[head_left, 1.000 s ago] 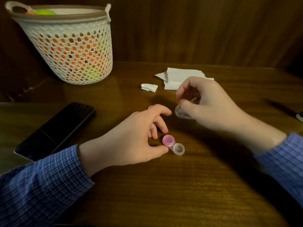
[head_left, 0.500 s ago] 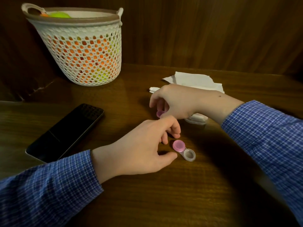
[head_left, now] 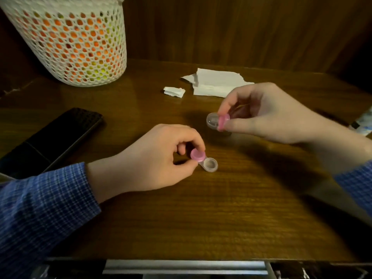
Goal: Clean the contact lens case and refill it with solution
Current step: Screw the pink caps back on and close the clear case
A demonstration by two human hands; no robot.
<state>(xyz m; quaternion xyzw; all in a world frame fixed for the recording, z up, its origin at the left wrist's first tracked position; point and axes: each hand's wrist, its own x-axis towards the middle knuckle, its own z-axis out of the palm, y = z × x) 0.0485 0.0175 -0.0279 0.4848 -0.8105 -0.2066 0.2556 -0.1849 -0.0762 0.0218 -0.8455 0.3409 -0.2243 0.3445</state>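
The contact lens case (head_left: 209, 165) lies on the wooden table (head_left: 201, 218) at the centre. Its left well wears a pink cap (head_left: 197, 154), and its right well is uncovered. My left hand (head_left: 153, 160) pinches the capped well between thumb and forefinger. My right hand (head_left: 265, 115) hovers to the upper right and pinches a second pink cap (head_left: 223, 122) on edge between thumb and forefinger. A clear round plastic piece (head_left: 212, 120) shows just left of that cap; I cannot tell whether the hand holds it or it lies on the table.
A white mesh basket (head_left: 68, 43) with orange and yellow contents stands at the back left. A black phone (head_left: 54, 139) lies left of my left hand. Torn white tissue (head_left: 213, 83) and a small scrap (head_left: 174, 91) lie behind. A white object (head_left: 365, 123) peeks in at the right edge.
My right hand reached left behind the left hand, then drew back to the right with the pink cap pinched in it. My left hand's fingers closed onto the capped well.
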